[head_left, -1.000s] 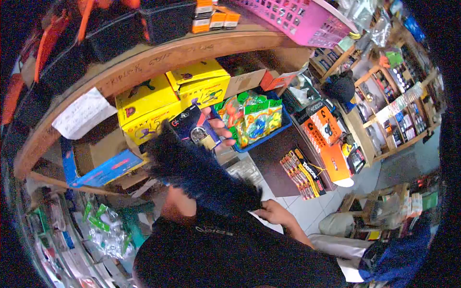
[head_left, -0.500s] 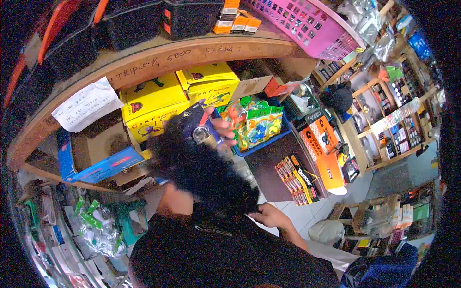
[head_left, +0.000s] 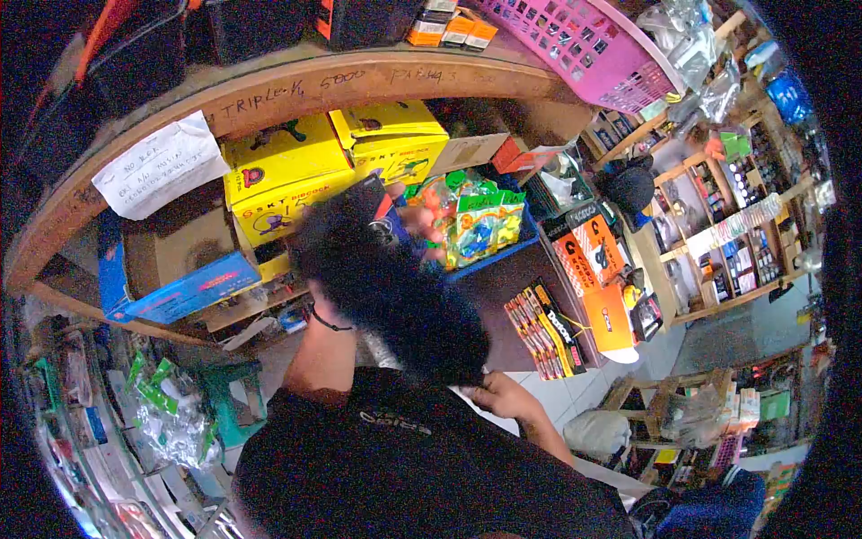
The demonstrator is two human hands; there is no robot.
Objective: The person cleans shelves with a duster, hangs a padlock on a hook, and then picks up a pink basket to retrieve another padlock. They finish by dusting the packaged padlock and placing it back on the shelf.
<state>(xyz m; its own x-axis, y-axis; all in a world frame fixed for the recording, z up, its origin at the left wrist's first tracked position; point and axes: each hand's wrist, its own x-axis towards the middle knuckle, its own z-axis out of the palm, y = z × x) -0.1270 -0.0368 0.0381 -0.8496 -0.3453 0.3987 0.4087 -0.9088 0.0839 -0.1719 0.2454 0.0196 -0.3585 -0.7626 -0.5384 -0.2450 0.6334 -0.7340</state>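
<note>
A head of dark hair and a black shirt fill the middle, hiding most of my left arm. Past the hair, the blurred fingers of my left hand (head_left: 417, 225) wrap around the right edge of a dark box (head_left: 384, 220) with a red stripe. Beside them stands a blue basket (head_left: 498, 262) of bagged, brightly coloured items (head_left: 485, 225). Yellow cartons (head_left: 287, 171) sit just behind the dark box. Lower right, my right hand (head_left: 505, 397) is closed close to the body; a pale edge shows by its fingers, but what it holds is hidden.
An open blue carton (head_left: 189, 287) stands on the shelf at left, under a handwritten paper (head_left: 162, 166). A pink basket (head_left: 593, 54) overhangs the top. Right of the blue basket are orange boxes (head_left: 588, 260) and a row of small packs (head_left: 543, 332). Someone with dark hair (head_left: 626, 184) is farther back.
The dark box has turned and slipped farther behind the hair, so its printed round picture no longer shows. More of my left forearm and its bracelet is visible. My right hand stays closed.
</note>
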